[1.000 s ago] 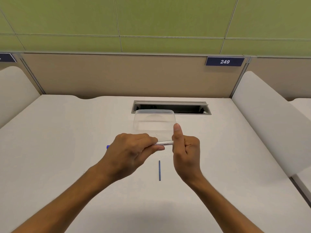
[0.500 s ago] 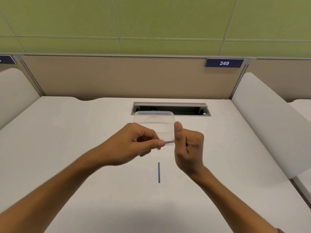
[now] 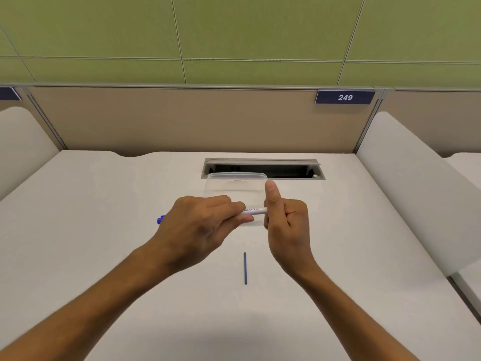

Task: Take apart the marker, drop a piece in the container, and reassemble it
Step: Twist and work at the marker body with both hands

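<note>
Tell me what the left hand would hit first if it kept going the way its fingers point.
The left hand points right along the marker, so it would meet the right hand gripping the other end. The clear container sits just behind that line; depth is hard to judge.

I see my left hand (image 3: 200,225) wrapped around the white marker (image 3: 253,211), its blue end (image 3: 160,219) poking out left. My right hand (image 3: 286,220) closes on the other end, thumb up. A thin blue rod (image 3: 245,268) lies on the worktop (image 3: 104,217), the clear container (image 3: 235,183) behind.
</note>
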